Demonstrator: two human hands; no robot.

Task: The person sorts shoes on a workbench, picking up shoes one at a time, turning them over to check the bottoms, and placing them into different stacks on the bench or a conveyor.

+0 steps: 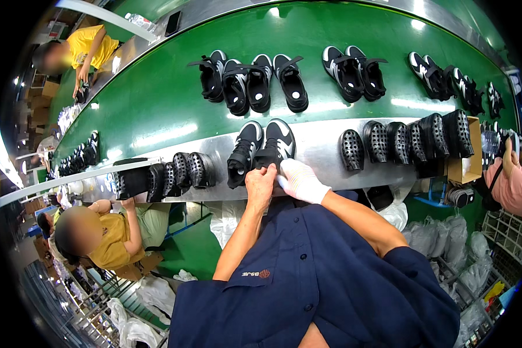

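Note:
A pair of black sneakers with white and grey trim stands on the metal edge of the table right in front of me, toes pointing away. My left hand [261,184], bare, has its fingers closed at the heel end of the right-hand sneaker [279,141]. Beside it my right hand [301,181], in a white glove, is closed at the same heel, fingertips close to the left hand's. My fingers hide the exact spot they pinch. The left-hand sneaker [245,148] stands just beside, untouched.
More sneakers [258,84] stand in groups on the green table surface [168,81]. Black perforated shoe-shaped forms [398,142] line the metal edge on both sides. A cardboard box [472,151] is at right. Co-workers sit at left and right; a pale rail [81,180] crosses the left side.

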